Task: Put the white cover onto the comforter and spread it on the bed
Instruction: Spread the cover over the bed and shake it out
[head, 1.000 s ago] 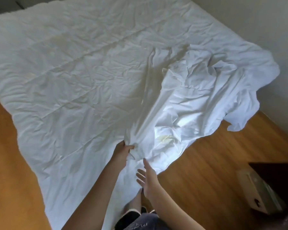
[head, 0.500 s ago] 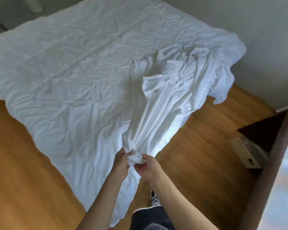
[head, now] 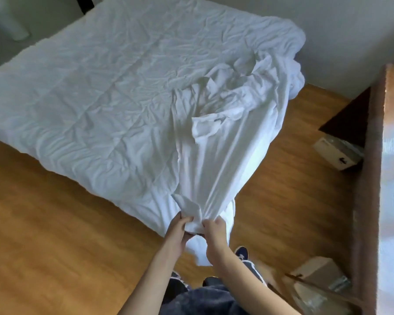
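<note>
The white comforter (head: 96, 105) lies spread flat and wrinkled over the wooden floor. On its right part lies the white cover (head: 225, 142), bunched at the far end and drawn taut into a fan toward me. My left hand (head: 176, 233) and my right hand (head: 214, 235) grip the gathered near end of the cover side by side, just past the comforter's near corner. A loose flap of white cloth hangs down between my wrists.
Wooden floor (head: 43, 223) surrounds the comforter. A brown wooden panel (head: 373, 178) stands at the right, with cardboard boxes (head: 337, 151) beside it and another box (head: 316, 273) near my feet. A white wall runs along the far right.
My right hand, open a second ago, has closed on the cover beside the left. Both hands have pulled the cover toward me, stretching it taut, and I have stepped back.
</note>
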The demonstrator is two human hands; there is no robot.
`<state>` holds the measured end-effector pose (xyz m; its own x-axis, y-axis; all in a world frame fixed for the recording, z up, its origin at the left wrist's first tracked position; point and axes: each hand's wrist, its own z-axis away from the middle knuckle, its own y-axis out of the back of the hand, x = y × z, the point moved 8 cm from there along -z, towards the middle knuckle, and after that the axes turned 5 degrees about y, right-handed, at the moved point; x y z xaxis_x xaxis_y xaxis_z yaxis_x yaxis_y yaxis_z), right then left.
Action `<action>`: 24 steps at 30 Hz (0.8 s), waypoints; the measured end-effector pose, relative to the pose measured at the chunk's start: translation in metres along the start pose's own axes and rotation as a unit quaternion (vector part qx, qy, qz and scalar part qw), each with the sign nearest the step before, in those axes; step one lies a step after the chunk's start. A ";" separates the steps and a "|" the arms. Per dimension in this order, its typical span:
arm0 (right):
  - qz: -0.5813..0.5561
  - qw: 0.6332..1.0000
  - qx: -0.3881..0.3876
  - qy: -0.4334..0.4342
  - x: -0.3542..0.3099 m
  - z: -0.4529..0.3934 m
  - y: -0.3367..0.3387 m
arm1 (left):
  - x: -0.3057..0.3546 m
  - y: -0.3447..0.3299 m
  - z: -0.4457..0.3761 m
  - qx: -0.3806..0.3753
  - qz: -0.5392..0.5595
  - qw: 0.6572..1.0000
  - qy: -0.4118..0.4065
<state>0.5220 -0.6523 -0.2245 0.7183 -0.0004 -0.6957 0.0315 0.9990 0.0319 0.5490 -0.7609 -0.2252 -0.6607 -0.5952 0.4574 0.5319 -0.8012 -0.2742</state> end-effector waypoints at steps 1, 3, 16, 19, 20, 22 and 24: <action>0.017 1.000 0.004 0.023 -0.001 0.004 0.005 | -0.003 -0.002 0.005 -0.026 0.009 0.999 0.023; 0.055 0.997 0.021 0.042 -0.003 0.005 0.018 | -0.001 -0.017 0.006 -0.068 0.036 0.995 0.070; 0.090 0.988 -0.093 0.081 0.036 0.053 0.079 | 0.023 -0.032 -0.073 0.143 -0.101 0.983 0.050; 0.133 0.990 -0.053 -0.009 0.086 0.034 0.099 | -0.012 0.032 -0.065 0.291 -0.128 0.946 0.063; 0.139 0.989 -0.045 -0.030 0.102 0.024 0.104 | -0.018 0.045 -0.064 0.305 -0.140 0.939 0.072; 0.173 0.981 -0.002 -0.084 0.123 0.010 0.114 | -0.020 0.069 -0.092 0.284 -0.176 0.936 0.106; 0.198 0.968 0.055 -0.144 0.139 0.003 0.118 | -0.017 0.089 -0.121 0.244 -0.185 0.935 0.177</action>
<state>0.6277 -0.5344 -0.3153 0.8524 0.3529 -0.3858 -0.2231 0.9128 0.3421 0.5430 -0.8296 -0.3597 -0.9355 -0.3349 0.1124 0.3533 -0.8840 0.3062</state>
